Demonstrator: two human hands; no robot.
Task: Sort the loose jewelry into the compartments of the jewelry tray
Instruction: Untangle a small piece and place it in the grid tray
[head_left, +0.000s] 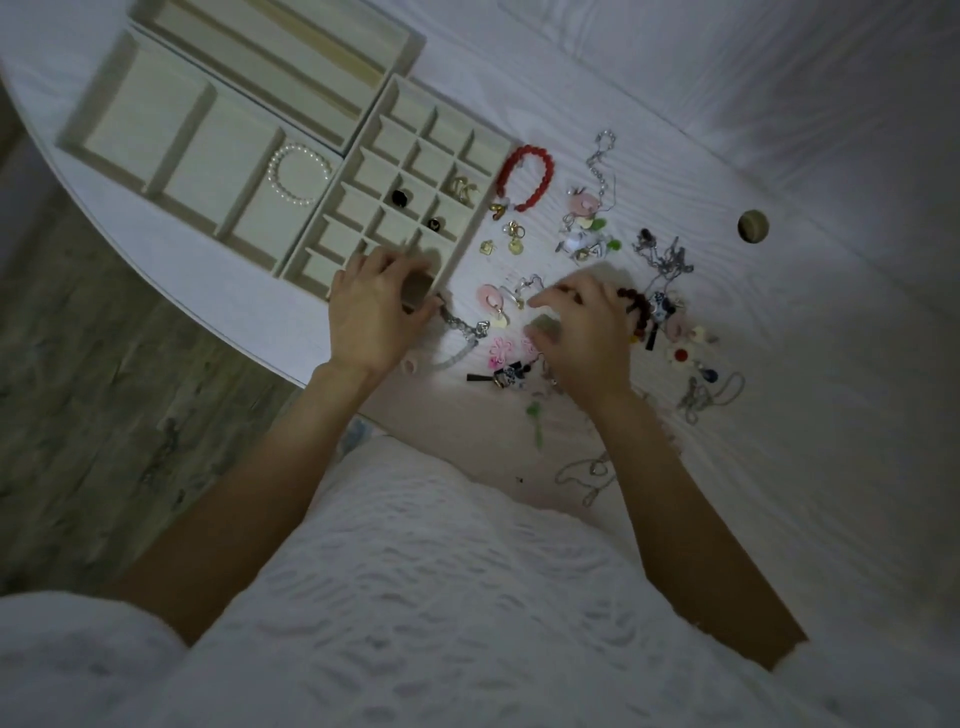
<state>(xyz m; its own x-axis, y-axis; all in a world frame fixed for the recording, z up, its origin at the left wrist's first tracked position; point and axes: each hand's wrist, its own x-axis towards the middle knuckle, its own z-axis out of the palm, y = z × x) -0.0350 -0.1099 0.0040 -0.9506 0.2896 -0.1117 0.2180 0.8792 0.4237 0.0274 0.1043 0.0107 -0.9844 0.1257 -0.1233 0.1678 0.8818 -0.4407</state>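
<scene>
While the left hand (375, 312) rests curled on the tray (363, 218) corner, the right hand (584, 332) hovers over loose jewelry (597, 228). Its fingers (545, 300) curl loosely, seemingly empty; the tray lies to their left.

A white table (753, 322) is covered left of the hands by cream trays (171, 150), right by loose jewelry (524, 176).

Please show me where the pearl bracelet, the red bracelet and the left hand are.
pearl bracelet (300, 174): head view, on its left beads.
red bracelet (540, 179): head view, on its right beads.
left hand (371, 317): head view, on its back.
</scene>
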